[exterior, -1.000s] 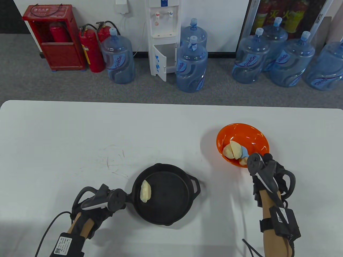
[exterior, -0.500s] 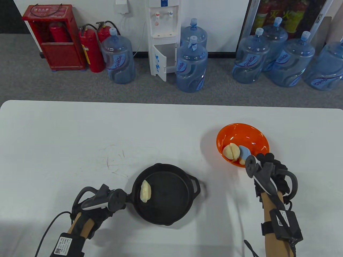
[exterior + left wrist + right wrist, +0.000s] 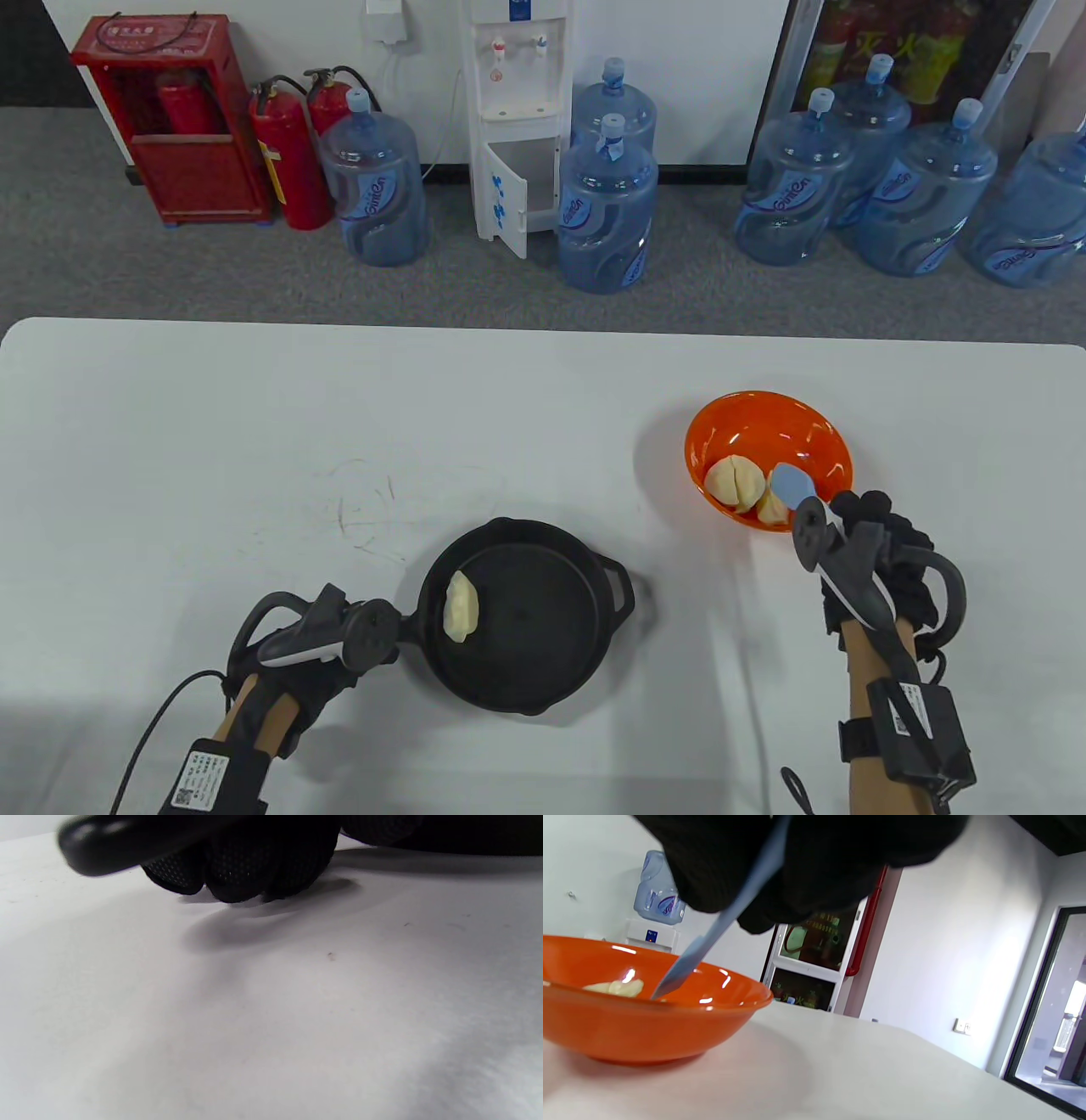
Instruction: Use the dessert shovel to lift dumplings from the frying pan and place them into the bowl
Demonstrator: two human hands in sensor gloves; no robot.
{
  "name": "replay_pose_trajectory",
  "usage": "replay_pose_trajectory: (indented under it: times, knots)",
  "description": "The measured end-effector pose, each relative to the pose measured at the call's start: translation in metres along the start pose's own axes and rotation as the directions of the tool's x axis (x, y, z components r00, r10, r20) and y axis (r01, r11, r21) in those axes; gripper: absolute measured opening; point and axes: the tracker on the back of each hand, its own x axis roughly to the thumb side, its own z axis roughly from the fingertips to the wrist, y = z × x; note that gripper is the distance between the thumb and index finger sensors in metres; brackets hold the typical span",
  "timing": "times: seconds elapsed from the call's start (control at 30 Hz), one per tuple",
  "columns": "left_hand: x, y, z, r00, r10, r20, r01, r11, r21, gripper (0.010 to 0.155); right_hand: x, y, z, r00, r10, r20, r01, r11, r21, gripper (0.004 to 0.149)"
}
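Over the bowl [image 3: 747,416], the shovel [image 3: 793,484] is gripped by the right hand [image 3: 882,552]; the pan [image 3: 543,679] handle is gripped by the left hand [image 3: 297,671].

My frying pan [image 3: 526,615] sits on the table [image 3: 254,424] near my edge, one dumpling [image 3: 461,605] lying in it at nine o'clock. The bowl [image 3: 768,424] stands at two o'clock from the pan (well apart), with dumplings [image 3: 734,482] and the shovel [image 3: 793,484] inside at six o'clock.

bare table [image 3: 526,399] between pan [image 3: 543,671], bowl [image 3: 747,412]
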Motion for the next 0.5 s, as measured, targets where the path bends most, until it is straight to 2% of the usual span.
replay_pose_trajectory:
  times: [0.13,0.23,0.4,0.5]
  knots:
    - [0.000,0.000,0.000,1.000,-0.005,-0.002,0.005,1.000,-0.002,0.054,-0.001,-0.016,0.008,1.000,-0.026,-0.005,0.025,0.996,-0.081,0.041]
    - [0.000,0.000,0.000,1.000,-0.008,-0.003,0.008,1.000,-0.004,0.054,0.003,-0.030,0.016,0.994,-0.101,0.034,0.104,0.989,-0.107,0.041]
    - [0.001,0.001,0.000,1.000,-0.012,-0.006,0.012,1.000,-0.010,0.055,0.031,-0.049,0.039,0.953,-0.278,0.122,0.290,0.952,-0.094,0.042]
    - [0.001,0.001,0.000,1.000,-0.016,-0.007,0.016,1.000,-0.013,0.054,0.053,-0.054,0.055,0.930,-0.316,0.188,0.335,0.939,-0.081,0.041]
